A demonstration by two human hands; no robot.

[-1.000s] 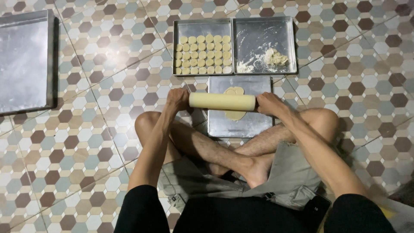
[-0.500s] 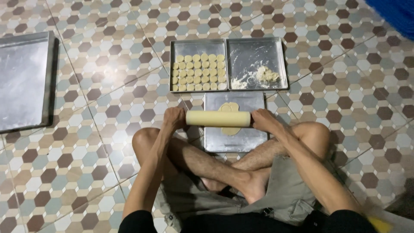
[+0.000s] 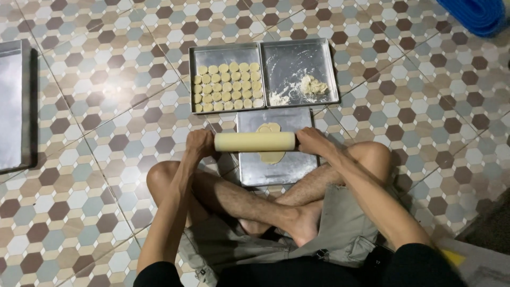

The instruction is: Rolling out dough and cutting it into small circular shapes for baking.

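I sit cross-legged on a tiled floor. A pale cream rolling pin (image 3: 255, 141) lies across a flat metal sheet (image 3: 276, 170) in front of my legs. My left hand (image 3: 199, 143) grips its left end and my right hand (image 3: 312, 141) grips its right end. A flat piece of yellow dough (image 3: 270, 128) shows on the sheet above and below the pin. Beyond it stand two square metal trays: the left tray (image 3: 226, 50) holds rows of small round dough pieces (image 3: 228, 86), the right tray (image 3: 300, 53) holds flour and a lump of dough (image 3: 313, 85).
A large metal tray (image 3: 11, 106) lies at the far left edge. Something blue and ribbed (image 3: 478, 15) sits at the top right corner. A dark mat edge and a yellow bit show at the lower right. Patterned hexagon tiles surround everything.
The view has shifted, so trays and pin sit lower and more to the right in the picture. Both hands keep hold of the pin on the dough.
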